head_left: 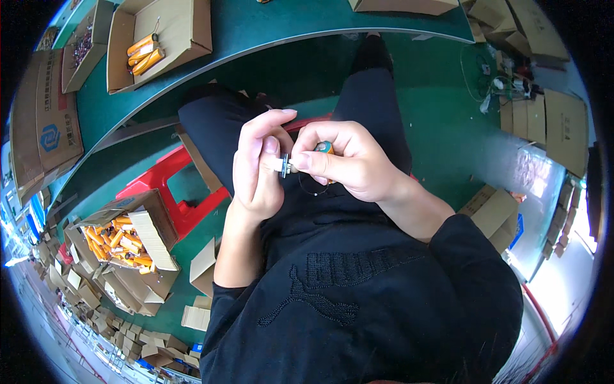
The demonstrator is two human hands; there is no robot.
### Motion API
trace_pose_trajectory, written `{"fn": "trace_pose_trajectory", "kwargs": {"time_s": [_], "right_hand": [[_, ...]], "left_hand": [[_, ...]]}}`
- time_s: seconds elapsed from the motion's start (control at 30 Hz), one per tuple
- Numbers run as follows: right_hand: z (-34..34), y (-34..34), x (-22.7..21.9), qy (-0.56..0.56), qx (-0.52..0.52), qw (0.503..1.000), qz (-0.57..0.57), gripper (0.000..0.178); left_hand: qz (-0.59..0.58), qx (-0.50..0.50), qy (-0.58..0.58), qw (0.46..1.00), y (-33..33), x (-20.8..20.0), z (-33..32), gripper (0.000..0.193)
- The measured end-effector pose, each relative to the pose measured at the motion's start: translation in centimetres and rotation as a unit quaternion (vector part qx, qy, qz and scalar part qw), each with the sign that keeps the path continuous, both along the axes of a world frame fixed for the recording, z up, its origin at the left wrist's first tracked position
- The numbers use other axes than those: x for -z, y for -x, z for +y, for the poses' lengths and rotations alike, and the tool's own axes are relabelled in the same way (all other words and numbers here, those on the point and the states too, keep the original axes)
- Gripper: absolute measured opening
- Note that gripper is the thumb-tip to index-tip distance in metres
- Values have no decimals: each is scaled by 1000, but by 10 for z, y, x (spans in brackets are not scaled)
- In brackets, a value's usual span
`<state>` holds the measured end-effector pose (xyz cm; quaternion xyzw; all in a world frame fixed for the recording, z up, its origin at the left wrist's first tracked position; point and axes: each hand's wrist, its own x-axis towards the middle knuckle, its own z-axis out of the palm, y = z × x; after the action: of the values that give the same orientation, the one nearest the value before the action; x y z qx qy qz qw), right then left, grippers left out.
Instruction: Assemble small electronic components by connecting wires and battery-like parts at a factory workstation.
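Green floor (448, 128), green table (256, 25), red stool (166, 173) (cardboard boxes around).

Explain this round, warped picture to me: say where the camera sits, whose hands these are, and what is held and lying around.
The camera sits on a seated person's head, looking down; its wide lens bends straight edges. The left hand and right hand are that person's own, meeting over the lap. Together they pinch a small part, white and dark at one end; an orange-and-teal piece shows in the right hand. A green table carries an open box of orange cylinders. A second box of orange pieces stands beside a red stool.
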<state>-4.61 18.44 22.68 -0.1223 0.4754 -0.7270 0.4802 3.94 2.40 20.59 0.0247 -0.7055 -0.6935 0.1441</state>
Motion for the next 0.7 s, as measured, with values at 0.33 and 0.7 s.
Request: {"fn": "trace_pose_trajectory", "kwargs": {"time_s": [0.33,0.7], "right_hand": [[1,0,5,2,-16,999,28,7],[-7,0,13,47,-4,999,23,7]], "left_hand": [[-18,25,35,999,-3,-2,-4,39],[-75,29,-39,996,-6,-1,-1,38]]}}
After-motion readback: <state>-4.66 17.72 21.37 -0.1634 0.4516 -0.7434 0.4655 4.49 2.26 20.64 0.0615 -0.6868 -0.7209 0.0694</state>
